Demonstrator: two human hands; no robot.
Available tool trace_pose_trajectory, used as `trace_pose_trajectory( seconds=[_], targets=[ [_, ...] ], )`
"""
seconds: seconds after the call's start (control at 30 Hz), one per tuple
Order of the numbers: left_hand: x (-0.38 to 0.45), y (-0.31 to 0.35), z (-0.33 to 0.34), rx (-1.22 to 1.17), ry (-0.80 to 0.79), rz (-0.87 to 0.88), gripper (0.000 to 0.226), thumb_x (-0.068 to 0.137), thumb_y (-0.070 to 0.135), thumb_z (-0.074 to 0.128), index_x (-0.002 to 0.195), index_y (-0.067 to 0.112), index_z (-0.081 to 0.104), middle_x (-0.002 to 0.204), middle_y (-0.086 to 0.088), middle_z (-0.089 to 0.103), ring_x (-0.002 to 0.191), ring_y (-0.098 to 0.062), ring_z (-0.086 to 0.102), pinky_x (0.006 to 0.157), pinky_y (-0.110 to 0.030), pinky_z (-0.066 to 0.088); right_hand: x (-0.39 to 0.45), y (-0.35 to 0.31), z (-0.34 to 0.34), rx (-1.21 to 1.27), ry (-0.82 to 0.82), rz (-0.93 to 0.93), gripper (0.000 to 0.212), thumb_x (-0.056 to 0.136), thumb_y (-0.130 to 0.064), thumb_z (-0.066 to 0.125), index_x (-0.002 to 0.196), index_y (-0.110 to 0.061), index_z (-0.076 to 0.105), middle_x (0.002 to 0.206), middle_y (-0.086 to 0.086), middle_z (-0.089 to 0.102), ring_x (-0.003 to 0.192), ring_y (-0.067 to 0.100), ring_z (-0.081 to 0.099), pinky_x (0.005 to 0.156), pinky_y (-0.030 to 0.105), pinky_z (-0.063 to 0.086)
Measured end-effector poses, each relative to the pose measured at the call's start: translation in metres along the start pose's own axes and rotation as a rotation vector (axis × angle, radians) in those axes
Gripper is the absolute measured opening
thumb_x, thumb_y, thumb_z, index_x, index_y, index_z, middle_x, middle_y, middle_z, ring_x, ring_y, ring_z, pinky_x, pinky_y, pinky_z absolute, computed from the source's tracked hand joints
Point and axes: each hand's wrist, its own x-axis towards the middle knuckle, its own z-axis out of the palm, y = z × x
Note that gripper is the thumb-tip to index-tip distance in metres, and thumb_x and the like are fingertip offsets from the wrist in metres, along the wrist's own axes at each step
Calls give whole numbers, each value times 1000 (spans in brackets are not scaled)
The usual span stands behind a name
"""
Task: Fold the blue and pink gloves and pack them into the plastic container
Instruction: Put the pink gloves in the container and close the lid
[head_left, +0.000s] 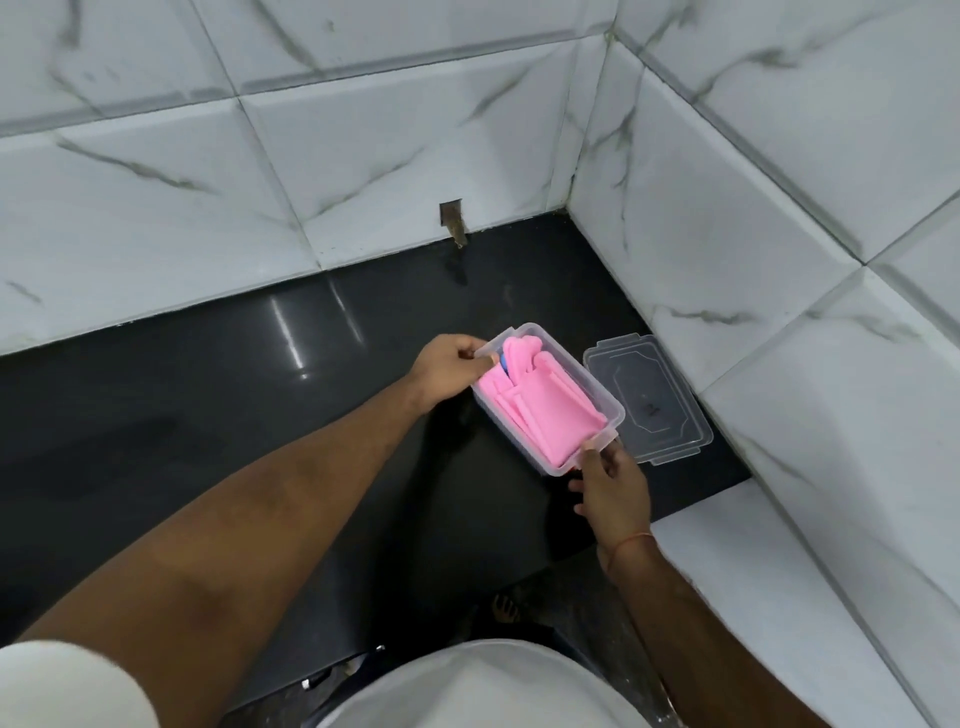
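Note:
A clear plastic container (597, 396) sits on the black counter, lying diagonally. Folded pink gloves (545, 410) fill it, and a sliver of blue glove (504, 362) shows at its far left end under the pink. My left hand (449, 370) grips the container's far left end, thumb on the rim. My right hand (610, 486) pinches the tab at the near right end. The clear lid (647, 397) lies flat on the counter just to the right of the container.
The black counter (260, 405) runs left and toward me. White marble-tiled walls (363, 156) close it off behind and on the right, where a tiled ledge (779, 545) stands close to the lid. A small brown stub (453, 222) protrudes from the back wall.

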Motion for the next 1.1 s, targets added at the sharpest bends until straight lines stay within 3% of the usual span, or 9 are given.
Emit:
trace_pose_trajectory(
  seconds=[0.07, 0.13, 0.23, 0.47, 0.53, 0.67, 0.73, 0.83, 1.1],
  targets=[
    [-14, -21, -17, -76, 65, -47, 11, 96, 28, 80, 103, 21, 84, 93, 6, 80, 90, -13, 76, 78, -30, 62, 4, -5, 11, -35, -57, -20, 23, 107, -41, 56, 125, -32, 67, 110, -9, 74, 92, 18, 73, 66, 31, 56],
    [-32, -43, -33, -130, 120, -102, 12, 94, 26, 83, 97, 15, 81, 84, 6, 77, 79, -9, 74, 67, -24, 56, 8, -8, 24, -65, -112, -42, 25, 108, -40, 55, 123, -28, 71, 106, -5, 75, 90, 19, 72, 65, 31, 54],
    [-70, -80, -59, -248, 185, -187, 20, 90, 25, 88, 86, 13, 73, 70, 4, 73, 64, -6, 67, 63, -23, 56, 12, -13, 49, -107, -220, -78, 25, 109, -36, 55, 122, -24, 73, 101, -1, 76, 82, 18, 69, 61, 30, 53],
    [-165, -156, -98, -459, 367, -349, 32, 85, 24, 95, 72, 13, 67, 68, 4, 76, 67, -8, 75, 70, -29, 68, -1, -15, 125, -222, -487, -153, 29, 107, -37, 59, 127, -25, 75, 90, -3, 77, 69, 12, 66, 61, 27, 56],
    [-188, -174, -103, -523, 400, -385, 32, 85, 25, 95, 81, 4, 72, 75, -1, 79, 73, -12, 78, 80, -38, 70, -9, -15, 144, -242, -546, -177, 28, 106, -37, 59, 125, -26, 76, 88, -3, 78, 69, 11, 65, 61, 27, 57],
    [-222, -196, -106, -577, 445, -422, 62, 79, 38, 98, 104, -14, 74, 88, -8, 84, 80, -14, 81, 91, -46, 69, -22, -14, 167, -271, -613, -195, 26, 107, -38, 59, 124, -28, 76, 97, -1, 79, 75, 15, 68, 62, 27, 58],
    [-231, -202, -106, -581, 448, -402, 62, 74, 48, 99, 98, -6, 78, 88, -5, 85, 82, -12, 82, 91, -46, 69, -27, -12, 173, -278, -621, -197, 25, 107, -38, 59, 124, -28, 75, 100, -1, 79, 76, 15, 68, 62, 27, 58],
    [-237, -207, -107, -551, 439, -340, 40, 71, 57, 96, 68, 23, 75, 84, -3, 83, 83, -14, 81, 92, -48, 69, -31, -10, 176, -283, -602, -208, 26, 107, -39, 59, 124, -27, 74, 102, 1, 79, 78, 16, 68, 63, 28, 57],
    [-234, -210, -117, -516, 388, -258, 40, 85, 51, 89, 58, 30, 69, 72, 3, 77, 72, -7, 75, 93, -54, 68, -38, 9, 162, -258, -514, -244, 18, 106, -31, 62, 113, -26, 77, 88, -3, 78, 70, 11, 67, 62, 28, 59]
  ],
)
